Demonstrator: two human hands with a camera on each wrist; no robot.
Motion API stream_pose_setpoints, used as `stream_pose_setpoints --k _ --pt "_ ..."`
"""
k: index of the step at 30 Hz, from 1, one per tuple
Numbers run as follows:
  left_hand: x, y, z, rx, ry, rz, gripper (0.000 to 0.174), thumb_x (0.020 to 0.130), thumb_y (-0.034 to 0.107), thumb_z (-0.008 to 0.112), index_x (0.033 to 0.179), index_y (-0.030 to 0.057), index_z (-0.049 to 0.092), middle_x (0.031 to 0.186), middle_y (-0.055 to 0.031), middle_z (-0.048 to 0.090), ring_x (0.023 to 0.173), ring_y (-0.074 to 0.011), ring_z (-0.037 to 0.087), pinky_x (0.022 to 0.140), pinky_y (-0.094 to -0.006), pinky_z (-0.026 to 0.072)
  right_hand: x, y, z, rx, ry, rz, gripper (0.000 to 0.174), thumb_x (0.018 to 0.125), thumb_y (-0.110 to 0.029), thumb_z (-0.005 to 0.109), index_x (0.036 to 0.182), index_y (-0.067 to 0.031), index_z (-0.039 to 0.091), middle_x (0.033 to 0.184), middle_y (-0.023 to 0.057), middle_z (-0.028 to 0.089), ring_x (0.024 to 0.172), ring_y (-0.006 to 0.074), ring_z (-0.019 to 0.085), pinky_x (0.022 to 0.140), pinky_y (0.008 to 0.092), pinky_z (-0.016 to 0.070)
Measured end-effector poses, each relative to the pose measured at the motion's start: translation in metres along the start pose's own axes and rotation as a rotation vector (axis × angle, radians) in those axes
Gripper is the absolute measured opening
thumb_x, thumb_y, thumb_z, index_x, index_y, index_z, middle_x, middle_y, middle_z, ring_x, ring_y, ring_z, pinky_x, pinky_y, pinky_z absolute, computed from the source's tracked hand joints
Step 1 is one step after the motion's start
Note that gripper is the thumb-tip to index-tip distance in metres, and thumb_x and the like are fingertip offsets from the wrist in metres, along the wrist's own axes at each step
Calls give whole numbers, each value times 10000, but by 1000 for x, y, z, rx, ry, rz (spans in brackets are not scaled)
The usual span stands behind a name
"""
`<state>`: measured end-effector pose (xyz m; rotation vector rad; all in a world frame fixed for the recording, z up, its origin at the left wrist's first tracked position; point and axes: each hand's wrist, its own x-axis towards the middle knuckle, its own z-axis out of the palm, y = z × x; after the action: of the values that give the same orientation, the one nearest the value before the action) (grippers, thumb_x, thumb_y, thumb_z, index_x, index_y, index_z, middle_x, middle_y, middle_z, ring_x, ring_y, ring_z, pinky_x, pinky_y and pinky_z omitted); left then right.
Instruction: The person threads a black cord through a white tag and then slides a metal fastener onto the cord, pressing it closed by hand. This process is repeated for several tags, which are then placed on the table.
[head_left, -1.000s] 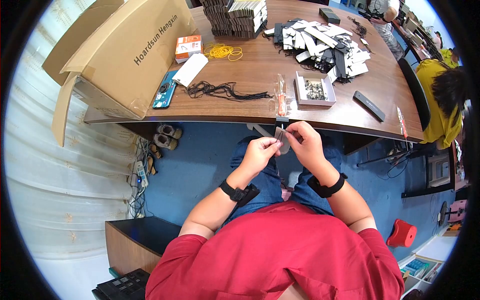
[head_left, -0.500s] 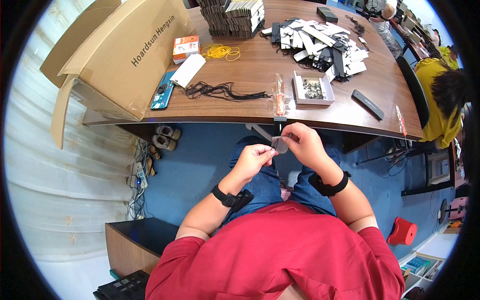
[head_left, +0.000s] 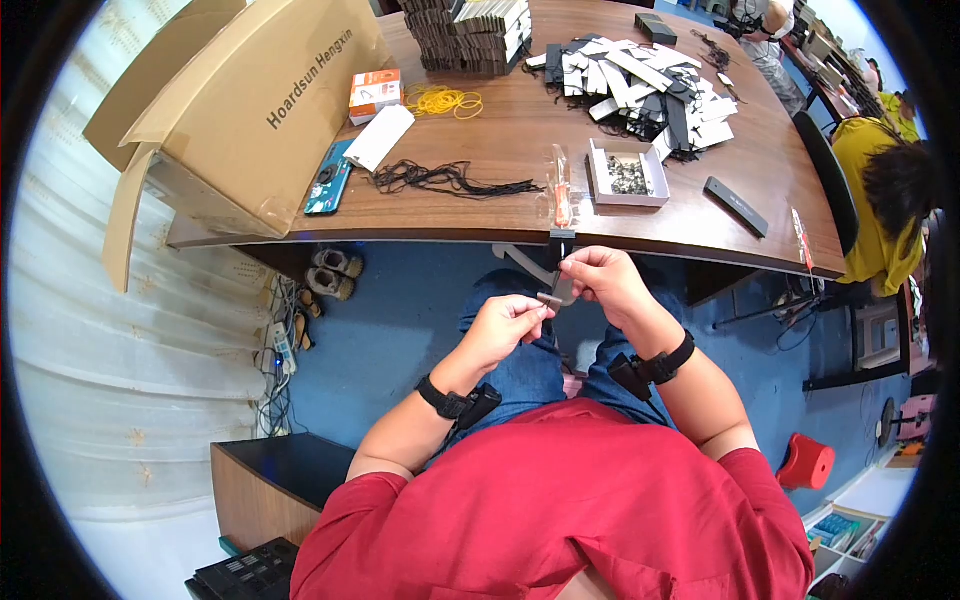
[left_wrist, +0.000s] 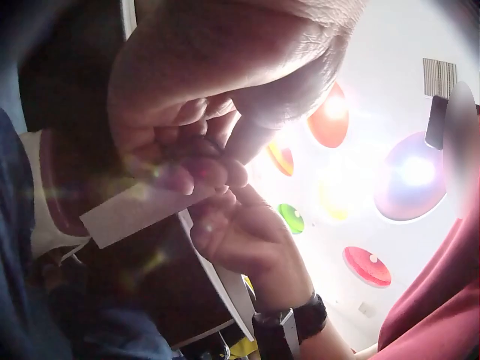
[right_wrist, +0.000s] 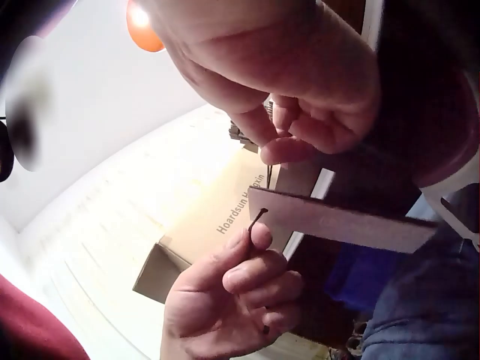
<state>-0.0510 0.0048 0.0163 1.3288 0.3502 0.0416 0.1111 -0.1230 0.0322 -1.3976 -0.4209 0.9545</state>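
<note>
A flat, pale card tag with a hole near one end hangs between my two hands, in front of the table edge. Through the hole runs a thin black cord. My left hand pinches the cord between thumb and forefinger on one side of the tag. On the other side, the fingertips of my right hand pinch the cord's doubled strand. In the left wrist view the tag slants past the fingers. At the table edge just ahead sits a small black piece, below a clear packet with an orange item.
On the table lie a bundle of black cords, a white box of small black parts, and a black bar. Farther back are a pile of black and white tags and stacked cards. A large carton stands left.
My right hand has moved forward toward the table and my left slightly back, opening a gap. The tag has tilted from upright to nearly edge-on, with cord stretched to the right hand.
</note>
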Motion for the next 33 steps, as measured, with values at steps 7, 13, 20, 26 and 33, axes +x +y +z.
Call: stream_pose_setpoints --k 7,13,20,26,33 --pt "-5 6 -13 6 -1 -29 182 924 158 592 965 -4 664 708 -2 604 635 -66 547 582 -207 446 -6 -2 -6 381 -23 52 99 853 -136 592 826 -43 609 713 29 609 515 78 475 458 207 352" --pt "-5 19 -12 -97 68 -2 163 900 115 619 1028 15 604 750 -12 605 645 -74 557 587 -208 455 -13 -8 -13 1072 -265 339 150 875 -167 541 945 -60 618 790 31 605 516 94 420 487 234 361" --pt "6 23 -1 -116 106 168 170 886 79 626 1028 24 550 786 -41 608 704 -112 583 654 -244 485 -19 -5 -22 722 -362 154 379 927 -127 504 1301 -66 503 775 42 623 544 95 498 498 229 413" --pt "18 40 18 -66 8 126 193 903 69 588 1078 -6 562 926 -80 661 826 -143 634 748 -261 499 -34 -29 -11 -12 -406 -97 346 925 -55 530 1269 -52 561 756 49 642 607 77 601 501 197 478" --pt "27 29 14 -295 -90 28 257 922 105 549 1144 -24 562 1012 -88 653 906 -156 631 830 -279 496 -37 -23 -6 -739 -214 -603 334 814 -99 678 1146 -110 638 785 67 690 637 176 664 521 287 502"
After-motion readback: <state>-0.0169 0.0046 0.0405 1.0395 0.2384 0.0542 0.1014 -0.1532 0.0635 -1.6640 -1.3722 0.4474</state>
